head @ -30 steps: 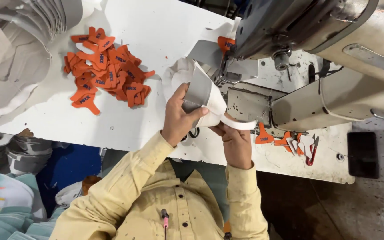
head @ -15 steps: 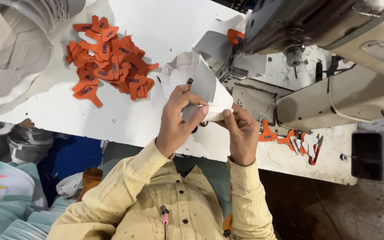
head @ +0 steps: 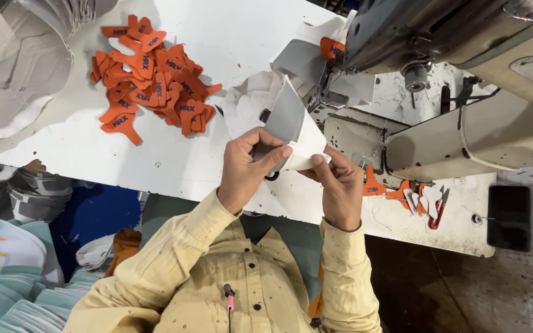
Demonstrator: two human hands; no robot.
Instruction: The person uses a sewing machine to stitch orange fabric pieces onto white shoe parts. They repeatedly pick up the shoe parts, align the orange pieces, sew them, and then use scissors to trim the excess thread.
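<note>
At the far left of the white counter (head: 174,166) lay a heap of pale, stitched shoe uppers (head: 13,74), and below the counter's edge sat stacks of teal and grey pieces (head: 7,271). Next along, a loose pile of orange tab-shaped patches (head: 149,83) was spread on the counter, each with dark lettering.

Near the middle, the left hand (head: 248,169) was closed around a grey and white shoe-upper piece (head: 291,129), thumb across its lower face and fingers curled behind. The piece stood tilted up off the counter, a wedge of smooth grey material with a white lining or edge folded out along its lower right side. It was held just in front of the sewing machine, above the counter's near edge. The right hand (head: 340,185) pinched that white edge between thumb and fingertips, touching the left hand's thumb.

Behind the piece lay more white and grey cut parts (head: 248,102). To the right stood the grey sewing machine (head: 464,129), with a few orange patches (head: 374,185) and small red-handled snips (head: 438,209) on the counter below it.
</note>
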